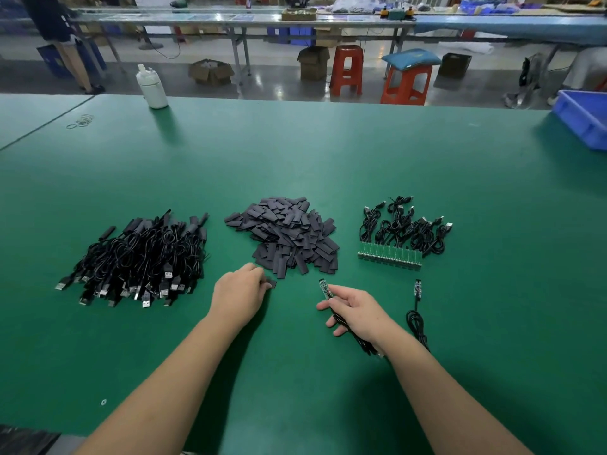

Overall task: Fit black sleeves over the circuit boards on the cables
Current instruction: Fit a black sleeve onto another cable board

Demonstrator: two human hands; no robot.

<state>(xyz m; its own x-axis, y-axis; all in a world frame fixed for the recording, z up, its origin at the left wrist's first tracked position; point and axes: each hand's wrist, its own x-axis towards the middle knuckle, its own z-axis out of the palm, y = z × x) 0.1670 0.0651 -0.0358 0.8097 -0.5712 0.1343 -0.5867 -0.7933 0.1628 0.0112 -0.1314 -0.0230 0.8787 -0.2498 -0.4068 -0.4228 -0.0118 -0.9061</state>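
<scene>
A heap of flat black sleeves (285, 234) lies mid-table on the green mat. My left hand (239, 292) pinches one black sleeve (272, 284) at the heap's near edge. My right hand (356, 311) holds a cable with a small green circuit board (325, 289) sticking out past my fingers; its black cord (359, 341) trails under my wrist. Another cable with a bare board (417, 288) lies to the right. Behind it, a row of joined green boards with coiled cables (391, 254) sits on the mat. At left is a pile of sleeved cables (141, 257).
A white bottle (151, 87) stands at the table's far left, rubber bands (80, 121) near it. A blue bin (583, 121) sits at the far right edge. Beyond the table are red stools (347, 70), cardboard boxes and another bench.
</scene>
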